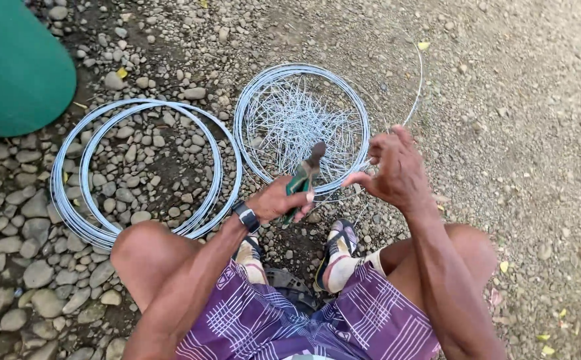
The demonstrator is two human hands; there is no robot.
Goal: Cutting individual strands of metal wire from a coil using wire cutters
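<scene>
My left hand [278,200] grips green-handled pliers [306,175], jaws pointing up over a coil. My right hand [390,170] pinches a thin steel wire [416,93] that arcs up and away to the right. Just beyond both hands lies a wire coil [250,100] filled with a heap of short cut wire pieces [300,120]. A larger empty wire coil [77,213] lies on the stones to the left, beside my left knee. I wear a dark wristband on the left wrist.
Gravel and rounded stones cover the ground. A green rounded object [10,67] fills the top-left corner. My sandalled feet [337,257] rest below the hands, and purple patterned shorts cover my lap.
</scene>
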